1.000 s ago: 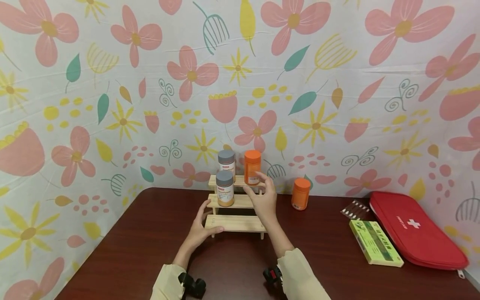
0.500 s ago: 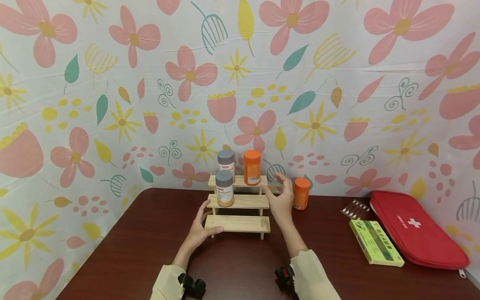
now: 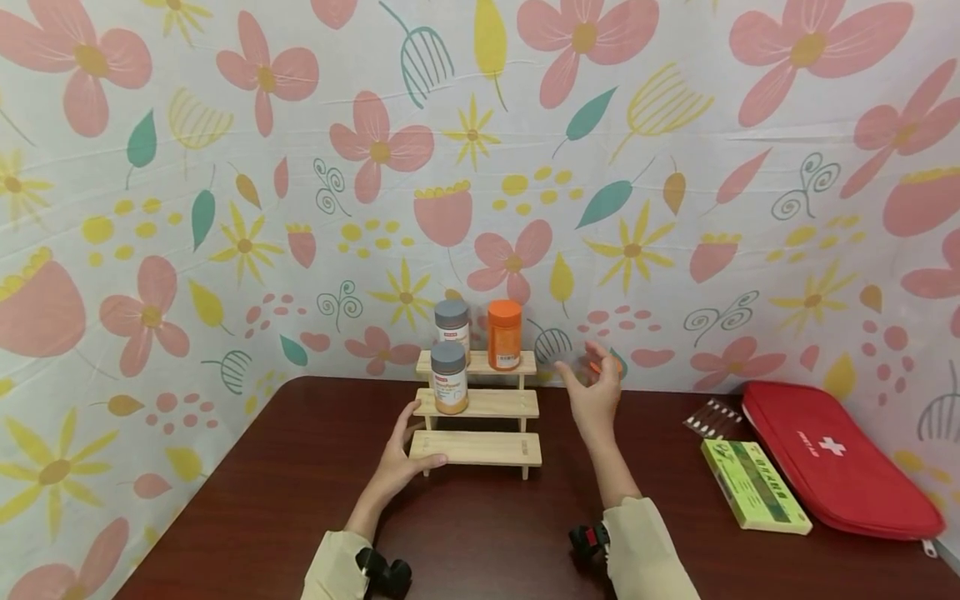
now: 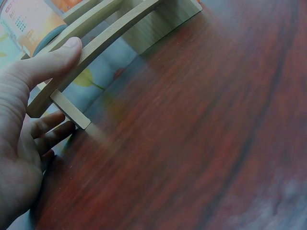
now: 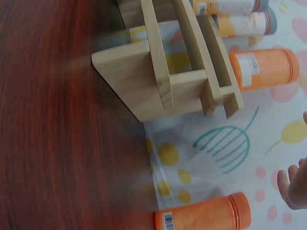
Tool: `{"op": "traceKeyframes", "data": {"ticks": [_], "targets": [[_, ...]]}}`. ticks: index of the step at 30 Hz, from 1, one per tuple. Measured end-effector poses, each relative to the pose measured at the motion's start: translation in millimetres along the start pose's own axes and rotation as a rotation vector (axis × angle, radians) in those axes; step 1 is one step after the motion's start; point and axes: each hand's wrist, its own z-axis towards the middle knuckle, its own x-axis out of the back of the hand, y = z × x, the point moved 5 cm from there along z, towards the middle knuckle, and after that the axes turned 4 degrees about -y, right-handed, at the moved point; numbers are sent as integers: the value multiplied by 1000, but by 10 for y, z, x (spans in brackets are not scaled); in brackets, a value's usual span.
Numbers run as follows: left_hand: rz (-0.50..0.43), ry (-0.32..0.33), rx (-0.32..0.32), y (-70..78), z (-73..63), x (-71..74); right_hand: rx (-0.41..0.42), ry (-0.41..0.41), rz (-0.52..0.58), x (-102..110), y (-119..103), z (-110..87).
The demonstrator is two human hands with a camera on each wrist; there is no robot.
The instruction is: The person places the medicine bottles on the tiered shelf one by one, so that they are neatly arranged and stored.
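A three-step wooden stand (image 3: pixel 480 448) stands on the table. My left hand (image 3: pixel 401 462) holds its left end, thumb (image 4: pixel 64 55) on the lowest step and the other fingers around its side. One grey-capped bottle (image 3: pixel 450 387) sits on the middle step. Another grey-capped bottle (image 3: pixel 452 315) and an orange bottle (image 3: pixel 504 337) stand on the top step. To the right of the stand, my right hand (image 3: pixel 596 404) is raised with fingers spread and holds nothing. It covers most of a second orange bottle (image 5: pixel 206 214) in the head view; the right wrist view shows that bottle upright on the table.
On the right lie a red first-aid pouch (image 3: pixel 840 467), a green-yellow box (image 3: pixel 756 487) and a clear pack of cotton swabs (image 3: pixel 712 418). A flowered cloth (image 3: pixel 300 208) hangs behind the dark wooden table (image 3: pixel 262 500).
My right hand has moved right, from beside the orange bottle on the top step to in front of the one on the table. The left hand keeps its place on the stand.
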Motion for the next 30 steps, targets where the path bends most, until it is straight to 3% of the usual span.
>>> {"op": "traceKeyframes", "data": {"ticks": [19, 23, 30], "targets": [[22, -7, -27, -4, 14, 18, -132, 127, -50, 444, 359, 164], [11, -8, -25, -7, 16, 19, -161, 107, -58, 462, 450, 173], [6, -5, -25, -3, 17, 20, -308, 14, 8, 475, 658, 191]]}}
